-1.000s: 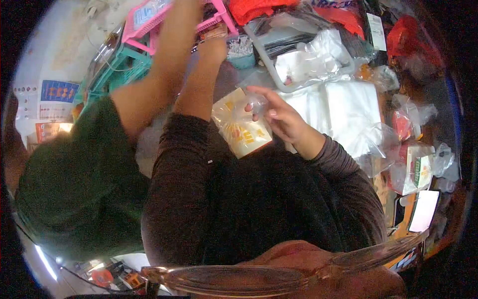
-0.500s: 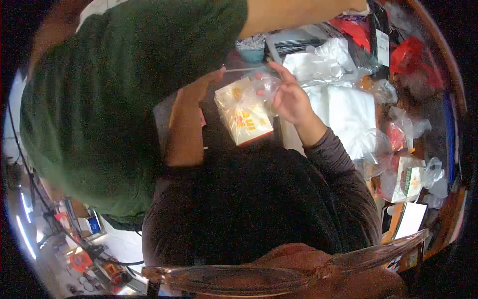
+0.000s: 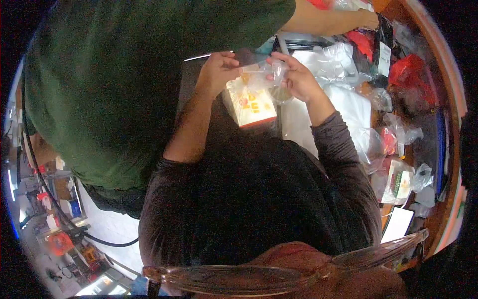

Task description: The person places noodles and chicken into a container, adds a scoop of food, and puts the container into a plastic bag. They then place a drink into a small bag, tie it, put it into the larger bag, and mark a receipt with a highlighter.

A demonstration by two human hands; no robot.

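Both my hands are raised over the table and grip a small clear plastic bag between them. My left hand pinches its left edge and my right hand holds its right side. Just below the bag lies a cream packet with orange and yellow print. What is inside the bag is too small to tell.
A person in a green shirt leans over from the left, one arm reaching to the far right. Flat white plastic bags, crumpled clear bags, red packets and more wrapped goods crowd the right side.
My left hand has come up and taken hold of the clear bag that my right hand held alone. The person in green has leaned further across and reached right.
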